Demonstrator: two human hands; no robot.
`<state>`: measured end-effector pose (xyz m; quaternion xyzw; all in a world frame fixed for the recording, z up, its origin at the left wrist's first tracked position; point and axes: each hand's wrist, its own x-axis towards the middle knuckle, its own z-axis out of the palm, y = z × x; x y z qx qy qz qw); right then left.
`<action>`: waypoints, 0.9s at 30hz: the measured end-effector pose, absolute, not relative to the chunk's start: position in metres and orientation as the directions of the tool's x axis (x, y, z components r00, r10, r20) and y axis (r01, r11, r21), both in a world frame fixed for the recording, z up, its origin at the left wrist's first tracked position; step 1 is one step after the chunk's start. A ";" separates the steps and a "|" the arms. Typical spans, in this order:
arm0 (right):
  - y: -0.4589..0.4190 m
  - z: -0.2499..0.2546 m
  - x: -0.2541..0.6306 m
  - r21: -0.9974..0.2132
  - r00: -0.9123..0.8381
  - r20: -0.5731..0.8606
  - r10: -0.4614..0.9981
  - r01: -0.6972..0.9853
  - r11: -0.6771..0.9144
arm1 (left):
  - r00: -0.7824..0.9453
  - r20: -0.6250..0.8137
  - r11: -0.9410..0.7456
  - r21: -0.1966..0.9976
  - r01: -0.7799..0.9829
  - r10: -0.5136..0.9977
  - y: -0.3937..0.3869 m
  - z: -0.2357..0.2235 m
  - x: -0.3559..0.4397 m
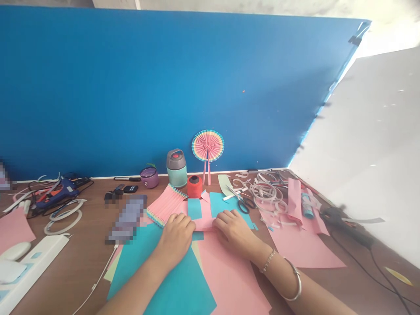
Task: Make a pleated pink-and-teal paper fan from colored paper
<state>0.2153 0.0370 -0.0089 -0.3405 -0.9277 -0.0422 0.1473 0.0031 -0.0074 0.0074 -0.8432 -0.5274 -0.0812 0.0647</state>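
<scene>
My left hand [177, 234] and my right hand [234, 232] hold the two ends of a narrow folded pink paper strip [204, 225], fingers curled over it. The strip lies low above teal paper [154, 267] and pink paper [226, 271]. Just beyond my left hand is a pleated pink paper piece [169, 203] with a teal and yellow edge. A small blue paper piece [194, 208] lies beyond the strip. Scissors [243, 203] rest on blue paper past my right hand. My thumbs are mostly hidden.
A round paper fan [208, 146] leans on the blue panel [131, 87], near a flask [176, 168], a red container [194, 187] and a purple cup [149, 178]. Paper strips [265, 190] pile up at right. A phone [127, 218], glue gun [61, 192] and power strip [36, 271] lie left.
</scene>
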 end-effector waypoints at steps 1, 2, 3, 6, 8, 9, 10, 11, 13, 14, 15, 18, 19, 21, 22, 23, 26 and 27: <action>0.036 -0.009 0.213 -0.025 -0.738 0.309 0.600 0.624 0.781 | 0.446 0.201 -0.453 -0.013 0.891 0.872 -0.008 0.007 0.005; 0.035 -0.010 0.211 -0.027 -0.754 0.315 0.576 0.600 0.800 | 0.462 0.196 -0.471 -0.002 0.882 0.865 -0.008 0.006 0.007; 0.034 -0.011 0.209 -0.026 -0.770 0.318 0.554 0.577 0.817 | 0.477 0.191 -0.487 0.006 0.873 0.858 -0.008 0.005 0.009; 0.034 -0.016 0.205 -0.009 -0.788 0.308 0.533 0.557 0.830 | 0.489 0.185 -0.500 0.018 0.866 0.853 -0.008 0.001 0.012; 0.036 -0.018 0.206 0.005 -0.783 0.286 0.553 0.578 0.816 | 0.482 0.180 -0.492 0.013 0.871 0.858 -0.007 0.001 0.011; 0.037 -0.017 0.207 0.007 -0.778 0.272 0.566 0.589 0.808 | 0.476 0.176 -0.484 0.008 0.875 0.862 -0.006 0.001 0.010; 0.038 -0.016 0.208 0.006 -0.773 0.257 0.579 0.601 0.799 | 0.468 0.172 -0.475 0.003 0.880 0.867 -0.006 0.002 0.009; 0.039 -0.015 0.210 0.000 -0.767 0.241 0.595 0.613 0.790 | 0.459 0.170 -0.465 0.000 0.885 0.872 -0.006 0.002 0.007; 0.040 -0.011 0.214 -0.018 -0.751 0.205 0.627 0.638 0.770 | 0.436 0.159 -0.444 0.013 0.896 0.886 -0.005 0.004 0.004; 0.040 -0.009 0.217 -0.030 -0.741 0.190 0.644 0.651 0.758 | 0.422 0.152 -0.431 0.032 0.902 0.894 -0.005 0.005 0.002; 0.040 -0.008 0.219 -0.046 -0.731 0.176 0.659 0.663 0.747 | 0.407 0.144 -0.419 0.060 0.906 0.902 -0.005 0.006 0.000; 0.041 -0.006 0.226 -0.111 -0.715 0.148 0.684 0.675 0.730 | 0.373 0.111 -0.387 0.164 0.907 0.921 -0.005 0.009 -0.005; 0.041 -0.005 0.228 -0.131 -0.713 0.140 0.687 0.674 0.727 | 0.366 0.101 -0.379 0.192 0.905 0.925 -0.005 0.010 -0.006; 0.041 -0.005 0.231 -0.154 -0.711 0.121 0.693 0.676 0.721 | 0.358 0.086 -0.368 0.225 0.902 0.930 -0.006 0.012 -0.008; 0.041 -0.005 0.232 -0.156 -0.709 0.113 0.697 0.680 0.717 | 0.353 0.082 -0.363 0.233 0.902 0.932 -0.007 0.012 -0.008; 0.041 -0.005 0.233 -0.156 -0.704 0.107 0.702 0.686 0.711 | 0.348 0.081 -0.357 0.237 0.903 0.934 -0.007 0.013 -0.008; 0.041 -0.004 0.233 -0.169 -0.670 0.110 0.734 0.715 0.678 | 0.328 0.080 -0.338 0.250 0.907 0.941 -0.008 0.014 -0.008; 0.042 -0.003 0.233 -0.185 -0.656 0.112 0.746 0.724 0.665 | 0.321 0.077 -0.329 0.260 0.908 0.944 -0.008 0.014 -0.008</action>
